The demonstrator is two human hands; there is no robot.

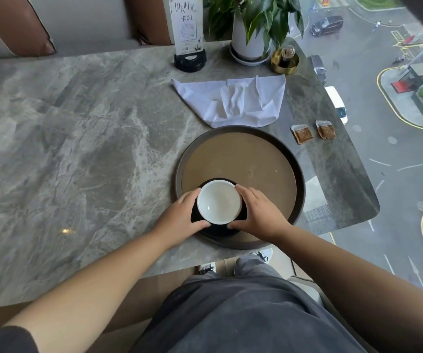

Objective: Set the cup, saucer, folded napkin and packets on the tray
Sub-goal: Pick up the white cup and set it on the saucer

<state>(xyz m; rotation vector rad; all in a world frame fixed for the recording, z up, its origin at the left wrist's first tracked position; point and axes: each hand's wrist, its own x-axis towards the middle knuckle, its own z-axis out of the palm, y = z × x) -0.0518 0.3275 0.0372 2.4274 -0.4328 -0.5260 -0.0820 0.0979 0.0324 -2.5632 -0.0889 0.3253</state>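
Note:
A white cup stands on a black saucer at the near edge of the round brown tray. My left hand grips the saucer's left side and my right hand grips its right side, both close against the cup. A white napkin lies crumpled and partly unfolded on the table beyond the tray. Two brown packets lie on the table to the right of the tray.
On the grey marble table, at the far edge, stand a sign holder, a white plant pot and a gold holder with a bulb. The table's right edge ends at a window over a street.

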